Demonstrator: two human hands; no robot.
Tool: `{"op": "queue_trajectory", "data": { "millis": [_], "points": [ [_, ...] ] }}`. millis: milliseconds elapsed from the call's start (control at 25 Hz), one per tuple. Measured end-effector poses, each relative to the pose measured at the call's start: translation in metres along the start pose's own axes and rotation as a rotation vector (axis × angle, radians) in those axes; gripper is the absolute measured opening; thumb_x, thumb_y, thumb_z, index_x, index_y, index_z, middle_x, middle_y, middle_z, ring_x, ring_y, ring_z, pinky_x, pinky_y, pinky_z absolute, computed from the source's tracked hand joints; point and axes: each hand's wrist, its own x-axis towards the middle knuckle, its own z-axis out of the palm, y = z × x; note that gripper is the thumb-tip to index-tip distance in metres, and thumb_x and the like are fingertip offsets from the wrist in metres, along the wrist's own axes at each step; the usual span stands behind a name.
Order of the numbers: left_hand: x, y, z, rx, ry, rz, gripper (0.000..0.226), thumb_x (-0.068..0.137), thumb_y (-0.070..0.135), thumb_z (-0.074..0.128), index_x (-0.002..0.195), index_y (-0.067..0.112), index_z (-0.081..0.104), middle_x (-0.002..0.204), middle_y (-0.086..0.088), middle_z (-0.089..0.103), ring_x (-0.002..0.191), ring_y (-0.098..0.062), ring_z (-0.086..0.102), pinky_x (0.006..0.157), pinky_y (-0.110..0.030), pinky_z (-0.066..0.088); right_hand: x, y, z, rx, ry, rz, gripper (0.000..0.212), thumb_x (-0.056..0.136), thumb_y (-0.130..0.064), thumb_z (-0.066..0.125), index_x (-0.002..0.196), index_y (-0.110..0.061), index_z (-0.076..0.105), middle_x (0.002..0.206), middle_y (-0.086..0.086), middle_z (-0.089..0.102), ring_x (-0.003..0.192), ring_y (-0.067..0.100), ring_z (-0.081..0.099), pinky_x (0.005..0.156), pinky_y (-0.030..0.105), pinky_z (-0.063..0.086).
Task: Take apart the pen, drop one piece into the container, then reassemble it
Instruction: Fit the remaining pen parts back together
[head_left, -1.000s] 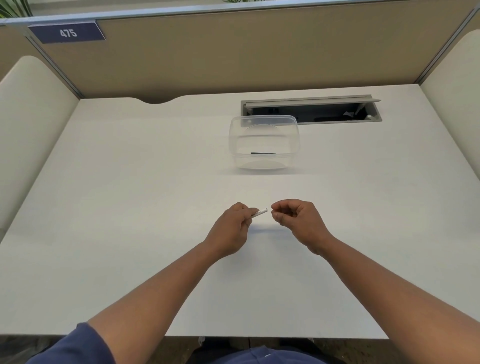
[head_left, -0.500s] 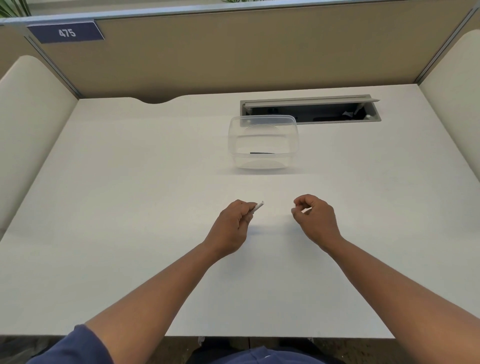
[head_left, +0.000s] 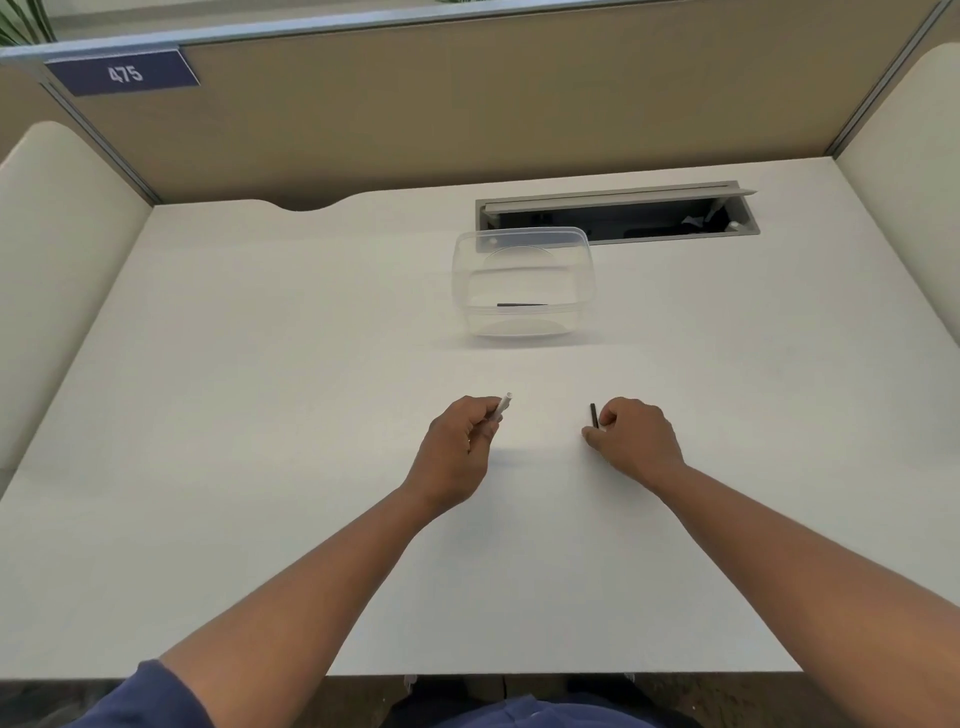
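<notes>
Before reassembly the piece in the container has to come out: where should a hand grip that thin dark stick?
Probably pinch the thin dark stick near its middle, reaching down through the container's open top: it lies flat on the floor, running left to right, and the walls block the sides.

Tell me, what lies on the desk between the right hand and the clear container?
Nothing lies there. In the head view, the white desk is bare from the right hand, which pinches a small black piece, up to the container.

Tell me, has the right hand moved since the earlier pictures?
Yes. The right hand, holding a small dark piece, has moved rightward, away from the left hand, judged against the clear container.
</notes>
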Motion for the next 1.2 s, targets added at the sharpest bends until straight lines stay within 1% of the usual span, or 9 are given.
{"op": "queue_trajectory", "data": {
  "millis": [80, 280, 400, 480, 600, 680, 800, 960, 1200],
  "points": [
    [0.001, 0.002, -0.001, -0.020, 0.018, -0.010, 0.018, 0.104, 0.018, 0.053, 0.113, 0.021, 0.068, 0.103, -0.001, 0.067, 0.097, -0.017, 0.060, 0.085, -0.031, 0.050, -0.002, -0.002, 0.000, -0.069, -0.006, -0.026, 0.008, 0.084, -0.026, 0.063, 0.081, -0.019, 0.064, 0.084, -0.001, 0.066, 0.078, 0.024, 0.062, 0.065, 0.032, 0.050],
    [0.001, 0.001, -0.003, -0.036, 0.023, -0.021, 0.019, 0.103, 0.018, 0.054, 0.115, 0.024, 0.068, 0.107, 0.004, 0.068, 0.101, -0.011, 0.061, 0.088, -0.024, 0.049, -0.007, 0.000, -0.004, -0.102, -0.022, -0.080, 0.009, 0.085, -0.023, 0.059, 0.079, -0.021, 0.066, 0.080, -0.004, 0.067, 0.075, 0.021, 0.063, 0.064, 0.034, 0.053],
    [0.003, 0.001, -0.003, -0.027, 0.014, -0.024, 0.020, 0.103, 0.017, 0.054, 0.116, 0.023, 0.068, 0.106, 0.002, 0.068, 0.100, -0.012, 0.060, 0.087, -0.023, 0.049, -0.013, -0.008, -0.011, 0.166, -0.012, -0.097, 0.006, 0.082, -0.022, 0.066, 0.077, -0.022, 0.066, 0.077, -0.008, 0.068, 0.073, 0.015, 0.063, 0.062, 0.031, 0.052],
    [0.003, 0.001, -0.002, -0.020, 0.000, -0.032, 0.019, 0.103, 0.017, 0.054, 0.115, 0.022, 0.068, 0.105, 0.001, 0.067, 0.100, -0.014, 0.060, 0.087, -0.025, 0.049, -0.018, -0.016, -0.017, 0.363, -0.026, -0.095, 0.005, 0.081, -0.019, 0.070, 0.077, -0.020, 0.067, 0.073, -0.005, 0.067, 0.065, 0.014, 0.058, 0.058, 0.028, 0.049],
    [0.003, 0.001, -0.001, -0.014, -0.010, -0.037, 0.020, 0.103, 0.017, 0.053, 0.115, 0.022, 0.069, 0.105, 0.000, 0.067, 0.099, -0.017, 0.060, 0.088, -0.029, 0.050, -0.024, -0.031, -0.026, 0.603, -0.089, -0.139, 0.008, 0.081, -0.013, 0.074, 0.080, -0.020, 0.070, 0.074, 0.003, 0.066, 0.063, 0.016, 0.056, 0.063, 0.035, 0.053],
    [0.003, 0.001, 0.000, -0.002, -0.011, -0.030, 0.020, 0.103, 0.016, 0.053, 0.114, 0.020, 0.069, 0.103, -0.002, 0.067, 0.098, -0.018, 0.060, 0.087, -0.030, 0.050, -0.030, -0.040, -0.032, 0.698, -0.133, -0.198, 0.010, 0.084, -0.007, 0.074, 0.087, -0.017, 0.073, 0.077, 0.005, 0.067, 0.067, 0.016, 0.058, 0.066, 0.032, 0.055],
    [0.003, 0.002, 0.000, 0.007, -0.022, -0.023, 0.021, 0.103, 0.014, 0.052, 0.114, 0.019, 0.069, 0.102, -0.003, 0.067, 0.098, -0.020, 0.060, 0.087, -0.033, 0.050, -0.036, -0.052, -0.039, 0.711, -0.153, -0.285, 0.010, 0.087, -0.005, 0.072, 0.091, -0.013, 0.076, 0.077, 0.007, 0.069, 0.068, 0.016, 0.059, 0.065, 0.029, 0.056],
    [0.001, 0.003, 0.001, 0.021, -0.033, 0.003, 0.022, 0.103, 0.012, 0.052, 0.114, 0.020, 0.069, 0.100, -0.003, 0.067, 0.096, -0.020, 0.059, 0.085, -0.031, 0.049, -0.038, -0.053, -0.039, 0.631, -0.157, -0.324, 0.008, 0.087, -0.011, 0.072, 0.090, -0.017, 0.077, 0.080, 0.014, 0.072, 0.067, 0.016, 0.059, 0.069, 0.046, 0.057],
    [0.001, -0.002, -0.001, 0.077, -0.037, 0.052, 0.027, 0.102, 0.010, 0.053, 0.120, 0.021, 0.069, 0.100, -0.001, 0.067, 0.097, -0.016, 0.059, 0.085, -0.028, 0.049, -0.043, -0.051, -0.037, 0.640, -0.145, -0.344, 0.009, 0.087, -0.013, 0.073, 0.089, -0.020, 0.078, 0.080, 0.014, 0.072, 0.067, 0.017, 0.057, 0.070, 0.048, 0.055]
  ]
}}
